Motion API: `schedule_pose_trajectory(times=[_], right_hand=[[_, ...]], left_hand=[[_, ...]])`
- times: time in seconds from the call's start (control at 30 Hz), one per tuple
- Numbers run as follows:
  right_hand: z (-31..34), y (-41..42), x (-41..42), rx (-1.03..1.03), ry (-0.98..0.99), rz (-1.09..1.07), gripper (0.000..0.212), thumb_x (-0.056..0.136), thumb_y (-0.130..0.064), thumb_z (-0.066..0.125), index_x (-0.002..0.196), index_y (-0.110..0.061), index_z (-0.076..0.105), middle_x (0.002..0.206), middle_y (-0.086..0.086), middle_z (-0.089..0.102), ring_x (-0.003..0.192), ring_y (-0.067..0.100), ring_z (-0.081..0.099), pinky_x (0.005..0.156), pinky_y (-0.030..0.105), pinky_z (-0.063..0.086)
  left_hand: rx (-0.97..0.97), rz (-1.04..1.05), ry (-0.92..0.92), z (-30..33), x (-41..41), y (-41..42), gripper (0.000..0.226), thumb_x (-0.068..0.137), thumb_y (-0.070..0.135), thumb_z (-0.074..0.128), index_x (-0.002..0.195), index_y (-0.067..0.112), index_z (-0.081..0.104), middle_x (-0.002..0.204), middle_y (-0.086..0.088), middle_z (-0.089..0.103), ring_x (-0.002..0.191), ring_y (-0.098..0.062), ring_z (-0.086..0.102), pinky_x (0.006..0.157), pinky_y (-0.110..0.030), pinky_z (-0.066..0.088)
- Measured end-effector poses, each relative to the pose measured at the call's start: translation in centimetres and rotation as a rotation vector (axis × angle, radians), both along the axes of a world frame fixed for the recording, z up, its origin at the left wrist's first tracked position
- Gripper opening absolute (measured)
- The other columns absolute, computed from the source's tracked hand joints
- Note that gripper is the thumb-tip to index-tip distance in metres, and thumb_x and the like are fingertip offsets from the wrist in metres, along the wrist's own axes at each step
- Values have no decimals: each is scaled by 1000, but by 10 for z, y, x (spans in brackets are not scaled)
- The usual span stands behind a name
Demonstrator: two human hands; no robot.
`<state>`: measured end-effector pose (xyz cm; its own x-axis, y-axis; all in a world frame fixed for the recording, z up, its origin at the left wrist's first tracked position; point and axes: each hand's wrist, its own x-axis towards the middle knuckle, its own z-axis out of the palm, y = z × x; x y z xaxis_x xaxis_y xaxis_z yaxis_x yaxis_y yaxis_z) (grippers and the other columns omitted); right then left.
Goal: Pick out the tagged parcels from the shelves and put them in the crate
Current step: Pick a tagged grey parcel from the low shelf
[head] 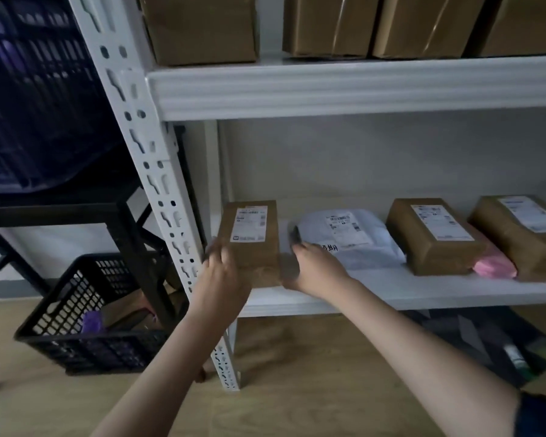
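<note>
A brown paper parcel [249,238] with a white label lies at the left end of the lower white shelf [423,291]. My left hand [221,272] grips its left front side and my right hand [316,269] grips its right front corner. Beside it lie a white plastic mailer [347,238] with a label, then two more labelled brown parcels [432,238] [520,234] with a pink packet [494,263] between them. A black plastic crate [85,313] stands on the floor at the left, with a purple item and brown parcels inside.
The white shelf upright [158,190] stands between the crate and the parcel. Brown boxes [331,23] fill the upper shelf. A dark crate [35,99] sits on a black frame [76,209] at upper left. Dark items lie on the wooden floor under the shelf, at right.
</note>
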<state>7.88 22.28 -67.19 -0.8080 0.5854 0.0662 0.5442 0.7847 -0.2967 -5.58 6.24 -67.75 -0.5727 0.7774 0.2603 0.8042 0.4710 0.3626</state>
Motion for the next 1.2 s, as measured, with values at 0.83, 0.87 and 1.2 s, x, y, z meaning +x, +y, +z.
schedule_pose_trajectory(times=[0.83, 0.87, 1.2], right_hand=[[-2, 5, -20, -154, 171, -16, 46, 73, -24, 81, 110, -8, 58, 96, 5, 66, 88, 23, 68, 71, 35, 57], [-6, 5, -18, -140, 192, -13, 50, 72, -27, 83, 112, -9, 58, 98, 3, 66, 89, 22, 68, 73, 37, 58], [-13, -15, 23, -68, 346, -5, 75, 84, -27, 79, 145, -11, 39, 134, 8, 55, 115, 26, 59, 93, 36, 51]], left_hand=[[28, 99, -302, -6, -18, 29, 72, 83, 31, 80, 139, 9, 40, 108, -8, 65, 84, -22, 59, 65, -29, 47], [56, 94, -311, -8, -15, 26, 73, 83, 29, 80, 141, 10, 39, 112, -8, 65, 89, -23, 60, 68, -29, 47], [350, -12, -283, -28, 17, -5, 80, 82, 29, 80, 149, 28, 35, 125, 8, 61, 110, -11, 60, 95, -36, 56]])
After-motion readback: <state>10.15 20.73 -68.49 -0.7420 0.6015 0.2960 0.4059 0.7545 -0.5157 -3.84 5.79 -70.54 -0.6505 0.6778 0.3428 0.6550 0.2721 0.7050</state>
